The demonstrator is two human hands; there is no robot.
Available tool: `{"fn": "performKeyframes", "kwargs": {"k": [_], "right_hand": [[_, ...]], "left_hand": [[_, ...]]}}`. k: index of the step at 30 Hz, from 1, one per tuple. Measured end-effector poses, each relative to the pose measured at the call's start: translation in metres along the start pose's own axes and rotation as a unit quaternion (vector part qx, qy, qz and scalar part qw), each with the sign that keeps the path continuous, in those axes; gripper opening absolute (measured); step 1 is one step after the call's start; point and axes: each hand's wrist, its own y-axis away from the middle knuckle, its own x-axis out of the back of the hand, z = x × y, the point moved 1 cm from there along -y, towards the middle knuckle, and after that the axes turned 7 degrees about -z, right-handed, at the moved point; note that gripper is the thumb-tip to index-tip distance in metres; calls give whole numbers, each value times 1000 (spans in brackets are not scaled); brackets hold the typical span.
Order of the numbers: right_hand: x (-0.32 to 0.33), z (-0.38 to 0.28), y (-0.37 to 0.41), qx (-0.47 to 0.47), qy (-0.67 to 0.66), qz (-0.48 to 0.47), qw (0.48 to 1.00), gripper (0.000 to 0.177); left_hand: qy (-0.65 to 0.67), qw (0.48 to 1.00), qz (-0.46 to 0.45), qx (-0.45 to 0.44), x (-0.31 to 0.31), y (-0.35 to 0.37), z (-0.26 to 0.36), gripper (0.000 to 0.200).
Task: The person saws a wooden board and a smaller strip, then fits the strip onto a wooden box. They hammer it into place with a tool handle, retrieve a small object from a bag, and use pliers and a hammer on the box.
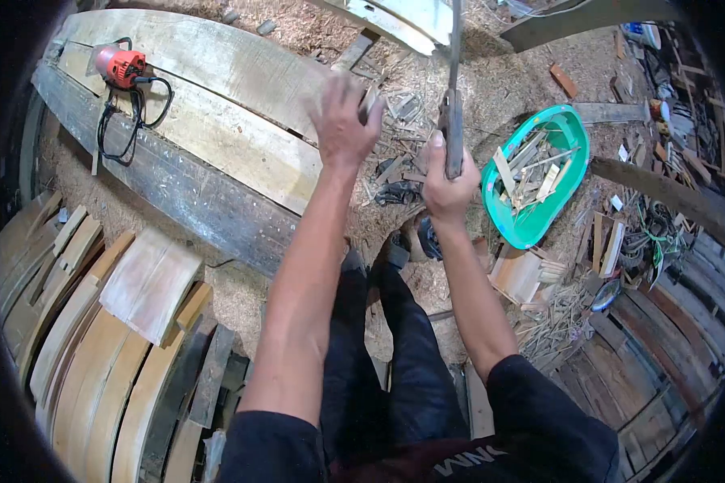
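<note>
My right hand [449, 181] is wrapped round the dark handle of a long, thin-bladed tool [454, 105], with my thumb lying along the handle. The tool points away from me and its narrow blade runs up past the top edge of the view; its exact kind does not show. To the left, my left hand [345, 125] is raised with nothing in it, the fingers apart and slightly blurred by motion. It overlaps the right end of a curved plank panel [209, 88] in this view. Beside my right hand stands a green plastic tub [520, 229] holding wood offcuts [540, 173].
A red corded power tool [122, 66] sits on the panel at the left. Curved boards [97, 378] are stacked at lower left. More planks [652, 346] lie at lower right. Wood chips and scraps cover the ground around my feet. A brick-coloured block [564, 81] lies beyond the tub.
</note>
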Motion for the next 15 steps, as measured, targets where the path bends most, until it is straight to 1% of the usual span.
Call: {"fn": "performKeyframes", "kwargs": {"k": [2,3,6,7,9,10,11,14,15], "right_hand": [[13,-7,8,24,29,8,999,30],[19,-18,18,24,35,5,999,29],[35,-41,46,4,37,5,999,26],[39,-53,54,12,24,-4,1000,24],[51,-76,70,11,33,-14,999,23],[55,-90,76,15,35,-18,999,23],[59,-107,82,25,32,-6,999,21],[70,-163,96,-3,-40,23,999,21],[84,-241,105,-11,-86,2,996,21]], "left_hand": [[17,991,-20,-134,-6,11,-13,53],[2,986,41,-159,2,16,-11,44],[93,985,39,-140,17,15,-3,38],[108,984,61,-125,28,18,6,29],[239,968,-4,-80,61,25,24,25],[300,951,-34,-62,86,27,38,23],[352,934,-36,-48,112,37,55,21],[447,890,-65,-66,204,74,96,23],[473,876,-69,-68,263,93,120,24]]}}
